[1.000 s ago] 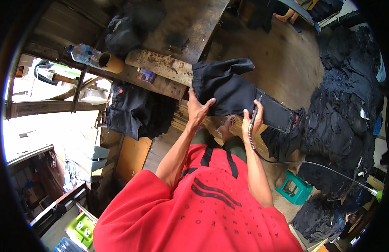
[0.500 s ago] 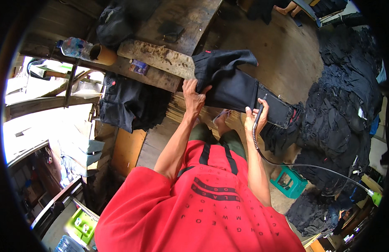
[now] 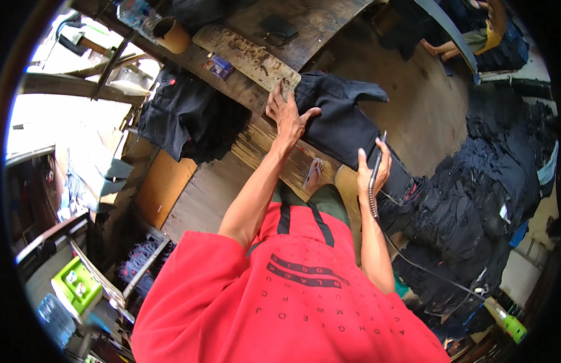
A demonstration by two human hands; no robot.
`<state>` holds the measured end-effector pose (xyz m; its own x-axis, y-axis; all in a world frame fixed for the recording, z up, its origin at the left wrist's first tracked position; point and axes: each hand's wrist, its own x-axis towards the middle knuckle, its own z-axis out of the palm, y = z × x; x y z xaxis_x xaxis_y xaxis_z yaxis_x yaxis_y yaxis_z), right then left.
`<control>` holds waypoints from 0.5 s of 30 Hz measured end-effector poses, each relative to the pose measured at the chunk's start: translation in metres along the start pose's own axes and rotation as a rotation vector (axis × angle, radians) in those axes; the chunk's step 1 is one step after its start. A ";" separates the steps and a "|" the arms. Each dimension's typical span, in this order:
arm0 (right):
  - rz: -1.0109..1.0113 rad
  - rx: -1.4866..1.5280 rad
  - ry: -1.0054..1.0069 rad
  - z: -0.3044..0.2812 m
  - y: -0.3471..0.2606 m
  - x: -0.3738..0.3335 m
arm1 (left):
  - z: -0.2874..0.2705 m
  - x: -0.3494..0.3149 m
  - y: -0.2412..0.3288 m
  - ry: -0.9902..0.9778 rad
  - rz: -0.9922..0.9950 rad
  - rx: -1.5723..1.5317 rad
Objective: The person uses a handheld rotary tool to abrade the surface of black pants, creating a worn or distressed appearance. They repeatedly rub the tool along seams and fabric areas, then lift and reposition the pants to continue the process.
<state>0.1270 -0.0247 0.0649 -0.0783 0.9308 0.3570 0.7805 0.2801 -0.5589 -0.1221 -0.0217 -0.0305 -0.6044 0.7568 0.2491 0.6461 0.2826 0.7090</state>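
Note:
A pair of black jeans [image 3: 338, 118] lies stretched from the end of a stained board [image 3: 247, 57] toward the right. My left hand [image 3: 286, 118] is by the board's end, fingers apart and thumb stretched out over the edge of the jeans. In my right hand [image 3: 382, 172] is the slim dark handpiece [image 3: 375, 168] of a flexible-shaft rotary tool, its tip pointing up and away over the cloth. From its coiled end a thin cable [image 3: 426, 271] runs down right to a green fitting [image 3: 515, 330]. The lower jeans leg is partly hidden behind my right hand.
Heaped dark garments [image 3: 474, 181] fill the right side. More black jeans [image 3: 193, 121] hang under the wooden table [image 3: 317, 42]. A brown cup [image 3: 171, 36] and a small purple box [image 3: 219, 66] stand near the board. Another person's legs [image 3: 441, 49] show at the far right.
My left hand has loosened from the cloth and its fingers have spread. The view has turned, and the handpiece has shifted a little, still held in my right hand.

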 end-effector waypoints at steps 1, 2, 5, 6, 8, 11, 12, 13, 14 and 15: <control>-0.077 0.140 -0.021 0.006 0.001 0.014 | 0.002 -0.001 0.000 0.000 0.018 0.049; -0.114 0.267 -0.096 0.017 0.001 0.029 | 0.004 -0.002 0.001 -0.029 -0.024 0.076; -0.197 0.432 -0.274 0.051 0.003 0.054 | 0.010 0.000 0.006 -0.028 -0.112 0.165; -0.217 0.478 -0.293 0.060 0.009 0.057 | 0.009 -0.003 0.008 0.070 -0.091 0.134; -0.218 0.552 -0.256 0.070 0.029 0.060 | 0.005 -0.014 0.017 0.166 -0.130 0.108; -0.007 0.798 -0.303 0.075 0.060 0.054 | -0.001 -0.053 0.042 0.064 0.013 0.203; 0.037 0.863 -0.296 0.076 0.067 0.053 | -0.001 -0.069 0.051 0.030 0.130 0.226; 0.068 0.854 -0.274 0.077 0.071 0.051 | 0.005 -0.088 0.066 -0.136 0.086 0.229; 0.124 0.913 -0.296 0.076 0.073 0.051 | 0.014 -0.107 0.083 -0.311 0.014 0.211; 0.147 0.936 -0.308 0.076 0.073 0.053 | 0.025 -0.121 0.097 -0.275 0.050 0.208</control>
<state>0.1329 0.0629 -0.0135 -0.2812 0.9543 0.1012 0.0017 0.1060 -0.9944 0.0248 -0.0711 -0.0082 -0.4396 0.8952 0.0726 0.7700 0.3341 0.5436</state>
